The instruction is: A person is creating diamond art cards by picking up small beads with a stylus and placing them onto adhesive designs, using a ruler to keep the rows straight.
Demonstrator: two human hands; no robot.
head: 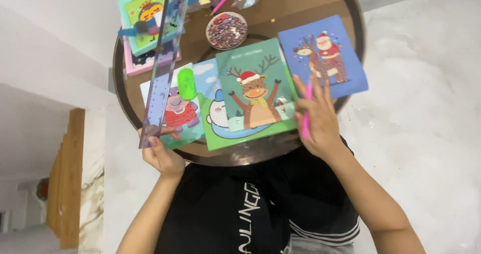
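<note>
Purple ruler [163, 63] rises from the pinching left hand [161, 156], slanting over the round table [350, 13]; right hand [315, 118] grips a pink pen [306, 114] beside the green reindeer card [255, 91]. I'd say a swing could clip the bead dish [226, 30] behind that card.

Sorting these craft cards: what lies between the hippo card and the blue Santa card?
In the head view, a polar bear card and the green reindeer card lie between the hippo card and the blue Santa card.
</note>
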